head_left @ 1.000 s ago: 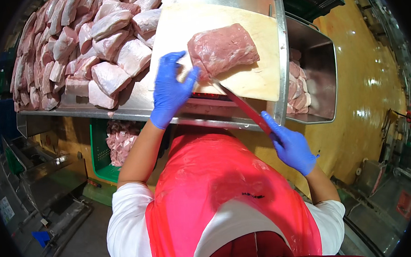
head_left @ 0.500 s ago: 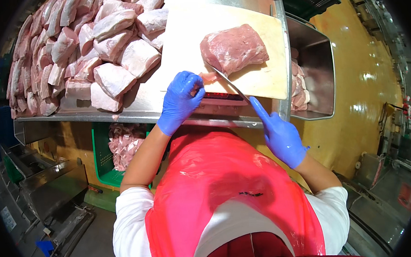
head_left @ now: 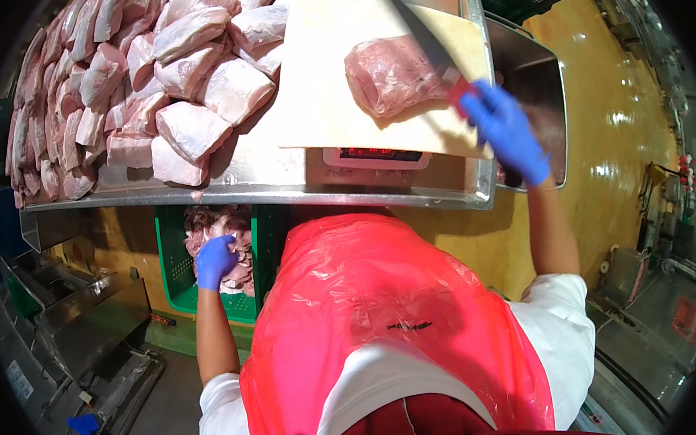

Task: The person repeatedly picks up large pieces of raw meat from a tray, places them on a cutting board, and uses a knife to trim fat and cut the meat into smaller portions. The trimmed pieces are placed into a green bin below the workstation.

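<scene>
From where I'm standing, the person's right hand (head_left: 510,132) is gripping a red-handled knife (head_left: 425,41), its blade slanting up and away from the body and blurring too much for me to tell whether it is touching anything. A single slab of meat (head_left: 387,75) is lying on the pale cutting board (head_left: 318,120), just left of that hand, with a scale (head_left: 392,160) showing at the board's near edge. The left hand (head_left: 216,261), meanwhile, is dipping low into the green crate (head_left: 265,258), its fingers meeting the trimmings (head_left: 244,278); whether it is holding a scrap, I cannot tell. To my mind, working well here is meaning a firm fist on the handle, the tip facing outward, and the blade staying well apart from the low hand. Letting scraps go deep inside the crate, clear of its rim, is seeming wisest, with the slab sitting flat and steady on the board.
</scene>
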A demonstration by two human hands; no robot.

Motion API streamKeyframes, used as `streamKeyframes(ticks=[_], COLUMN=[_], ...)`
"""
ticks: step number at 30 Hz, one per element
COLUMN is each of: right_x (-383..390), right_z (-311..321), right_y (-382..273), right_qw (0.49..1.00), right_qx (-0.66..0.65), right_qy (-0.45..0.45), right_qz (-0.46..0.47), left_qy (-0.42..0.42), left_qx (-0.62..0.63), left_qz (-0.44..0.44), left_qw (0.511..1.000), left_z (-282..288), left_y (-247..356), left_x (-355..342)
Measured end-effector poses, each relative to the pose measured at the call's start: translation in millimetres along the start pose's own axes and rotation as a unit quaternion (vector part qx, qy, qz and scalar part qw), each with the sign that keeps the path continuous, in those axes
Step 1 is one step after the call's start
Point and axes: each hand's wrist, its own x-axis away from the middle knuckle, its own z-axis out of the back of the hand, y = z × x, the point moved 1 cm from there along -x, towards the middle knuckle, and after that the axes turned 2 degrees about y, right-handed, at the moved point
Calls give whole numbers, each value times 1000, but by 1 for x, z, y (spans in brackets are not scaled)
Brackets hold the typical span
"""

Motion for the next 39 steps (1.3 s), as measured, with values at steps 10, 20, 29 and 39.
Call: streamKeyframes(ticks=[10,20,29,39], right_x=[-22,66,61,109], right_z=[-136,-75,-72,-25], right_y=[12,28,-20,-43], right_qw=[874,995,969,993], right_qx=[-454,-34,184,89], right_qy=[174,64,-102,-79], right_qz=[17,70,132,7], left_qy=[191,178,319,230], left_qx=[236,55,86,155], left_qz=[-108,-264,-244,-148], left_qw=[947,946,912,949], left_z=[-6,-27,-20,-12], left_y=[222,199,209,218], left_x=[-250,-155,-199,-196])
